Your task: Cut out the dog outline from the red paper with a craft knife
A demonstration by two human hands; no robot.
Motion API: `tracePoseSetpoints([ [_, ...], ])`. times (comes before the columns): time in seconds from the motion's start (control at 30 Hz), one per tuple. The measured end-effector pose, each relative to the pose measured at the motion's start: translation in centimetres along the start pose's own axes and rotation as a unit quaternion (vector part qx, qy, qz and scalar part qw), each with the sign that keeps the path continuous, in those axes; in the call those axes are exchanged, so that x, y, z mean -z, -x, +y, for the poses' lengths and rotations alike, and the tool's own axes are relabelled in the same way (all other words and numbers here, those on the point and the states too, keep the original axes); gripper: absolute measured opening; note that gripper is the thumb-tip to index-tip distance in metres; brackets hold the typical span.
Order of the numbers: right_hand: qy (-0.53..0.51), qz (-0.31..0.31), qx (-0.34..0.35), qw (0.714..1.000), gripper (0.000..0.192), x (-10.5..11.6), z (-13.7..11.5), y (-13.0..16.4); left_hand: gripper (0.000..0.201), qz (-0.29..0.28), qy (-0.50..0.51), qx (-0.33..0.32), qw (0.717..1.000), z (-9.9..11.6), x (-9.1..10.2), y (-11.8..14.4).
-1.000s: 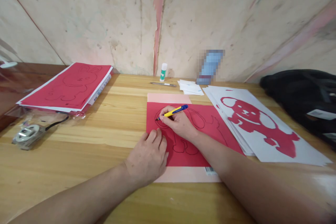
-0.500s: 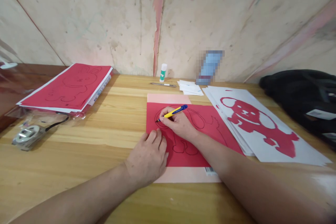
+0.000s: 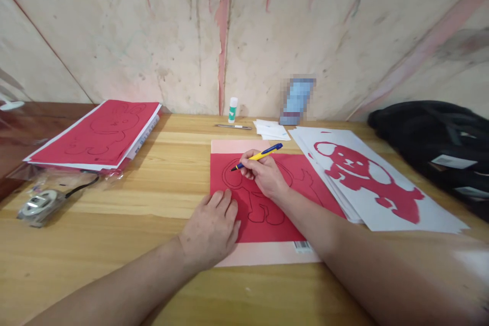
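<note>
A sheet of red paper (image 3: 275, 233) with a dark outline of an animal lies on a pale pink sheet (image 3: 263, 254) in front of me. My left hand (image 3: 214, 226) rests on the lower left edge of the red sheet, palm down with its fingers laid out and slightly bent. In my right hand (image 3: 267, 175) is a yellow and blue pen (image 3: 263, 154), gripped between thumb and fingers. Its dark tip points down and left at the rounded outline near the sheet's upper left; whether it touches the paper I cannot tell. My right wrist and forearm cover part of the drawing.
On the right, white sheets (image 3: 385, 214) bear a red cut-out dog (image 3: 351, 160), beside a black bag (image 3: 428, 132). A glue stick (image 3: 233, 110), slim pen (image 3: 234, 127), paper scraps (image 3: 272, 131) and blurred-out device (image 3: 298, 99) are behind. Red papers (image 3: 95, 132) and a tape measure (image 3: 42, 206) lie left.
My right hand has shifted the pen tip slightly up and right over the outline, with the pen's back end reaching further right. My left hand stays on the sheet. The view has shifted a little.
</note>
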State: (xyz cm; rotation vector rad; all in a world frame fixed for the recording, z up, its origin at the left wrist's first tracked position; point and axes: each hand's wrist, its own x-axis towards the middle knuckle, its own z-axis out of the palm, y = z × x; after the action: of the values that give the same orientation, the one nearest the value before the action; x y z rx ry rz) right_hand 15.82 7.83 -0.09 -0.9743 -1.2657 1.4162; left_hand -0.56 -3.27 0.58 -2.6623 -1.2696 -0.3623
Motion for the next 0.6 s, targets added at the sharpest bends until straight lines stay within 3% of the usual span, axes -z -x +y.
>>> tracePoseSetpoints([
  [0.23,0.005,-0.016,0.032,0.999,0.022,-0.1,-0.2,0.4,0.038,0.092,-0.010,-0.014,0.996,-0.6,0.2,0.0],
  [0.33,0.023,-0.058,0.049,0.997,0.021,-0.4,-0.7,0.8,0.040,0.090,-0.025,-0.011,0.996,-0.9,0.1,0.0],
  [0.43,-0.013,-0.079,0.021,0.997,0.023,-0.4,-1.2,0.9,0.041,0.076,-0.015,0.017,0.997,-1.5,-0.3,0.0],
  [0.5,-0.082,-0.050,0.003,0.995,0.023,-0.1,-1.5,0.6,0.041,0.067,0.013,0.037,0.997,-2.0,-0.4,-0.1],
  [0.6,-0.180,0.042,0.006,0.983,0.026,0.8,-1.8,-0.3,0.039,0.078,0.050,0.050,0.994,-2.4,-0.5,-0.1],
])
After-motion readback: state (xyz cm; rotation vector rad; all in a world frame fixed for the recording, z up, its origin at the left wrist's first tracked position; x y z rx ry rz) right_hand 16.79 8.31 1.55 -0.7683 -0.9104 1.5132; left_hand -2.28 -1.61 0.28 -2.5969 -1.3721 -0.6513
